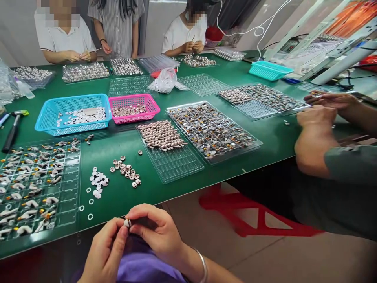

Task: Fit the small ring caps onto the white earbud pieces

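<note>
the left hand (pixel 101 249) and right hand (pixel 159 232) pinch 1 small earbud part (pixel 127 223) between their fingertips, white rings (pixel 88 217) lying on the green table (pixel 118 200) beyond the left fingers.

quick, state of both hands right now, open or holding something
Left hand: closed, holding a small pale part.
Right hand: closed, pinching the same small pale part.

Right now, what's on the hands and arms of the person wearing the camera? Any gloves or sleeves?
No gloves: the left hand and right hand are bare, with no rings showing. A smooth, silvery, curved bangle circles the right wrist. No sleeve shows on either arm.
</note>
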The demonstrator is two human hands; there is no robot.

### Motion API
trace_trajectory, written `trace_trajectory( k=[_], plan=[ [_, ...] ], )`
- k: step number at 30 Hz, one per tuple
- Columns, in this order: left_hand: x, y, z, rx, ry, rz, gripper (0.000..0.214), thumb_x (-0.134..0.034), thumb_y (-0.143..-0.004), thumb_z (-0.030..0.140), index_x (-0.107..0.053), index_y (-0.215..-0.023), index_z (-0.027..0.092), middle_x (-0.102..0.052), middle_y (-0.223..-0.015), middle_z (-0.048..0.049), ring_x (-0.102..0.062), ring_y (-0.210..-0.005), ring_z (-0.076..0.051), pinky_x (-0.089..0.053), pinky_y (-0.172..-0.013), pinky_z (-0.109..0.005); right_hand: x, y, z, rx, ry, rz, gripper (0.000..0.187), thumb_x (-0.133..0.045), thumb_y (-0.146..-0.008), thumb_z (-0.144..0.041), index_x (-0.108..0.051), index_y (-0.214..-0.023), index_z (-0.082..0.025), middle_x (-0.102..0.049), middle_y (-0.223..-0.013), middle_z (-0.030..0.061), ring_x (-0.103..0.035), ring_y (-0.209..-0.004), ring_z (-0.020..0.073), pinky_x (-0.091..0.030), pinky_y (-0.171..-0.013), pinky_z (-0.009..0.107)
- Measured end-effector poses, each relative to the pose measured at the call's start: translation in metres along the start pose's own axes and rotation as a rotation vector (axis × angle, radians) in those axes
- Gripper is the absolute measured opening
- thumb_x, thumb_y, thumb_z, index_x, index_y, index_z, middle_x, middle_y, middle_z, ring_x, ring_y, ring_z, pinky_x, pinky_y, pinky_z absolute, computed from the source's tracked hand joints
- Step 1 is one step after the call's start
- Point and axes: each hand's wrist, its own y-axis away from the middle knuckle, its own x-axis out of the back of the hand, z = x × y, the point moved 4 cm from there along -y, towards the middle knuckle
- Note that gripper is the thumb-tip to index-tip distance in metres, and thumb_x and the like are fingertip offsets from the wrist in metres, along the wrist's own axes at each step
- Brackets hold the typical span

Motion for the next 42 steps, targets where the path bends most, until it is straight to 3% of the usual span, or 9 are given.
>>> trace_trajectory(
  k=[6,11,17,26,38,42],
  plan=[
    [-0.001,0.003,-0.008,0.05,0.087,-0.063,0.036,-0.048,-0.098,0.045,-0.062,-0.075,0.02,-0.061,-0.062,0.0007,-0.055,-0.057,-0.013,-0.045,-0.055,-0.019,0.002,0.0,-0.006,0.156,0.017,0.021,0.017,-0.076,-0.084,-0.016,-0.079,-0.099,-0.024,-0.078,-0.094,0.0054,-0.075,-0.083,0.0155,-0.062,-0.077,0.023],
    [-0.005,0.005,-0.013,0.138,0.212,-0.12,0.04,-0.048,-0.097,0.051,-0.06,-0.076,0.019,-0.06,-0.063,0.0008,-0.055,-0.058,-0.013,-0.047,-0.056,-0.021,0.003,0.0,-0.006,0.196,-0.012,0.015,0.025,-0.076,-0.083,-0.015,-0.079,-0.102,-0.03,-0.077,-0.093,0.0039,-0.075,-0.08,0.014,-0.062,-0.073,0.02],
    [-0.003,0.006,-0.007,0.065,0.128,-0.11,0.038,-0.046,-0.099,0.046,-0.061,-0.077,0.019,-0.059,-0.063,0.0013,-0.055,-0.058,-0.012,-0.046,-0.057,-0.02,0.001,0.001,-0.007,0.206,-0.046,-0.003,0.033,-0.074,-0.084,-0.009,-0.078,-0.106,-0.033,-0.078,-0.094,0.003,-0.074,-0.08,0.0132,-0.062,-0.072,0.02],
    [-0.004,0.006,-0.005,0.036,0.134,-0.123,0.039,-0.045,-0.099,0.044,-0.059,-0.073,0.019,-0.058,-0.062,0.0015,-0.055,-0.058,-0.012,-0.045,-0.057,-0.02,0.002,0.002,-0.011,0.228,-0.037,0.015,0.032,-0.076,-0.081,-0.005,-0.078,-0.102,-0.029,-0.078,-0.094,0.0031,-0.074,-0.081,0.0136,-0.061,-0.075,0.021],
    [-0.003,0.007,-0.002,0.057,0.121,-0.123,0.042,-0.045,-0.099,0.046,-0.058,-0.07,0.019,-0.058,-0.061,0.0015,-0.054,-0.057,-0.012,-0.044,-0.056,-0.02,0.004,0.006,-0.02,0.405,0.181,-0.036,0.037,-0.064,-0.089,-0.003,-0.074,-0.115,-0.028,-0.077,-0.099,0.0076,-0.074,-0.086,0.0155,-0.063,-0.075,0.023],
    [-0.003,0.006,-0.002,0.049,0.093,-0.135,0.042,-0.045,-0.099,0.046,-0.056,-0.069,0.019,-0.057,-0.061,0.0014,-0.054,-0.057,-0.012,-0.044,-0.057,-0.02,0.003,0.007,-0.017,0.344,0.081,-0.032,0.039,-0.066,-0.086,-0.001,-0.075,-0.112,-0.029,-0.077,-0.098,0.006,-0.074,-0.084,0.0147,-0.063,-0.074,0.022]
  ],
)
